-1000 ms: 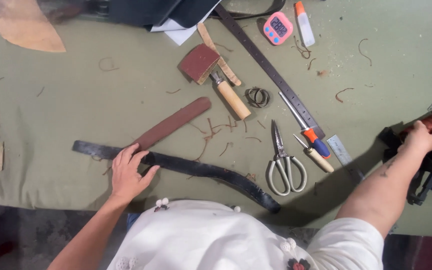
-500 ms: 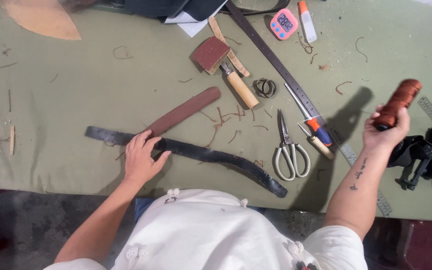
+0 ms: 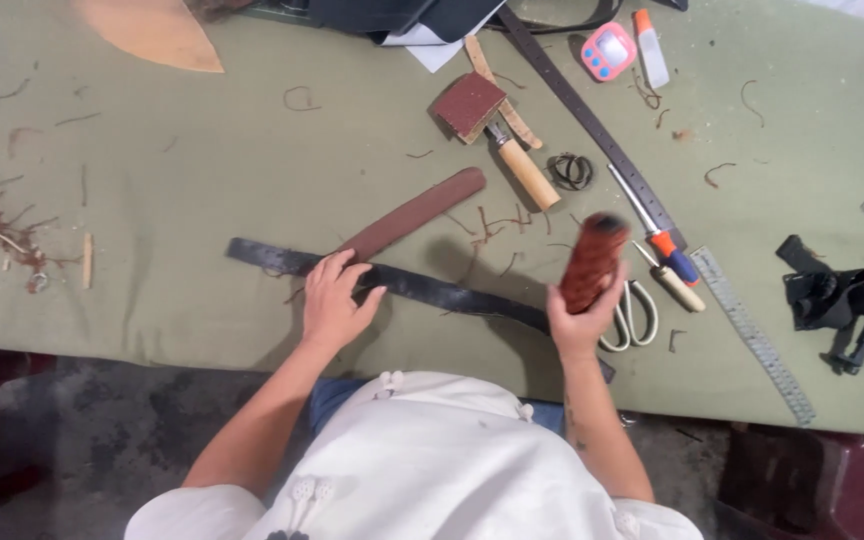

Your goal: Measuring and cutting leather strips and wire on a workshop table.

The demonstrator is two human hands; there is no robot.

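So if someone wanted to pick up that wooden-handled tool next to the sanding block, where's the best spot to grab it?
Probably by the pale wooden handle, coming from above. It lies flat and bare on the green table, its round end pointing toward the coil of black cord. The metal end tucks against the sanding block, so that end is crowded.

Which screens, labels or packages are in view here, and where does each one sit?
Small pink rounded-square digital timer with a blue-rimmed grey screen: far edge of the green table, right of centre.
White squeeze bottle with an orange cap: lying just right of the timer.
No other labels or packages are clear.
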